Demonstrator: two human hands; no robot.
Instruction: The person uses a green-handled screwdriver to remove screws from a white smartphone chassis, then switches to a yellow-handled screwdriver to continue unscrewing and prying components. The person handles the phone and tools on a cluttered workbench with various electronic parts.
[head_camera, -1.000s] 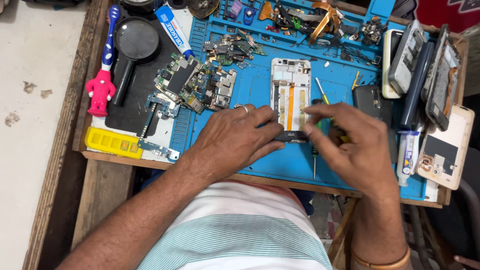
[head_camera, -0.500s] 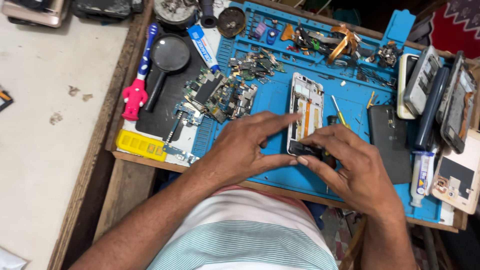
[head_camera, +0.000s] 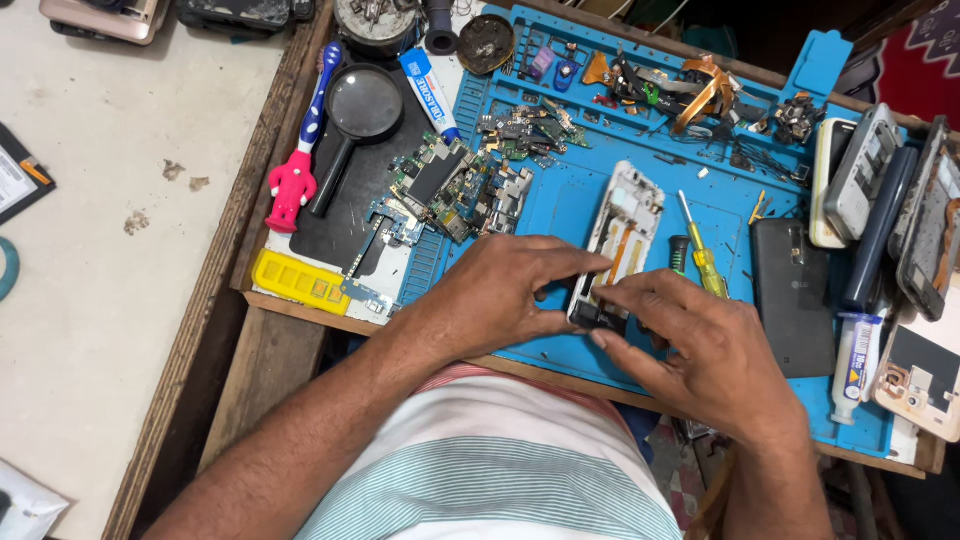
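Both hands meet at the near end of an opened white phone frame (head_camera: 625, 235) lying on the blue work mat (head_camera: 560, 205). The left hand (head_camera: 500, 295) arches palm-down, its fingers pinching the frame's near left corner. The right hand (head_camera: 705, 350) curls in from the right, fingertips pressing a small dark part (head_camera: 598, 318) at that same end. A yellow screwdriver (head_camera: 700, 250) lies just right of the frame; circuit boards (head_camera: 455, 185) are heaped far left, and a black phone (head_camera: 790, 295) lies right.
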